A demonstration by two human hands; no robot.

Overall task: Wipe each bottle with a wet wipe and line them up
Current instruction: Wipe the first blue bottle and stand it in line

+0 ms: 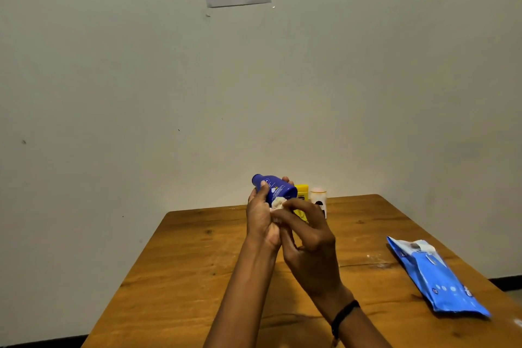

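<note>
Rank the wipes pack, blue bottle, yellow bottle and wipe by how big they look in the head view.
1. wipes pack, though it lies nearer the camera.
2. blue bottle.
3. yellow bottle, partly hidden, so its rank is unsure.
4. wipe, bunched up; only a little shows.

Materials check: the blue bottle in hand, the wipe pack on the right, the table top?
The blue bottle looks like opaque plastic, smooth with a slight sheen. The wipe pack looks like thin glossy plastic film: creased, catching highlights. The table shows grain and knots with a semi-gloss finish: wood or wood-look laminate, cannot tell which.
</note>
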